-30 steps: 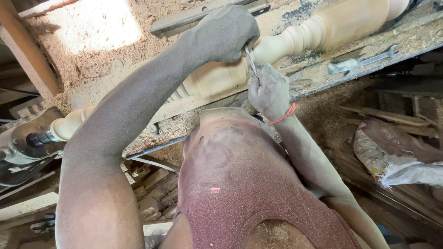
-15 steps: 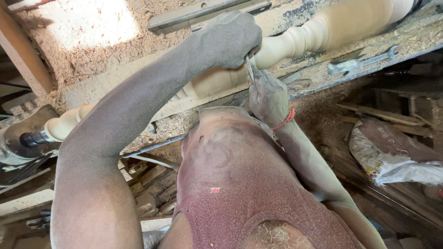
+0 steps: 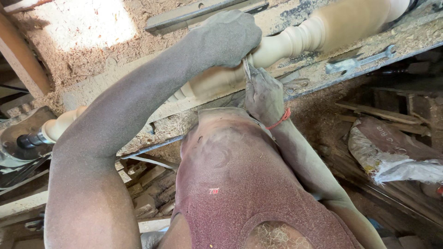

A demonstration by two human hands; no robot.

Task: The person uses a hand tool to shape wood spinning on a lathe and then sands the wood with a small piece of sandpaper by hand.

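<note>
Head view, left hand: the dust-coated left hand [image 3: 230, 39] is curled shut over the top of the pale turned wooden spindle [image 3: 295, 41], fingers wrapped down onto it beside a slim metal blade [image 3: 246, 69].
Head view, right hand: the right hand [image 3: 264, 94], a red thread at its wrist, sits just below and toward the body from the left hand, closed around the lower end of that blade.
Head view, spindle: it lies across the sawdust-covered wooden lathe desk [image 3: 92, 64], running from under the left hand out to a rounded end at a dark metal lathe centre [image 3: 27, 139] far past the elbow.
Change: over the last second both hands have stayed clamped in the same spot; only the view has drifted a little.
Meaning: I judge the cut is holding at one bead of the spindle, not moving along.
Nearby: a grey steel spanner [image 3: 360, 62] lies beyond the right hand on the desk edge; a crumpled white sack [image 3: 392, 157] lies lower, well apart.
</note>
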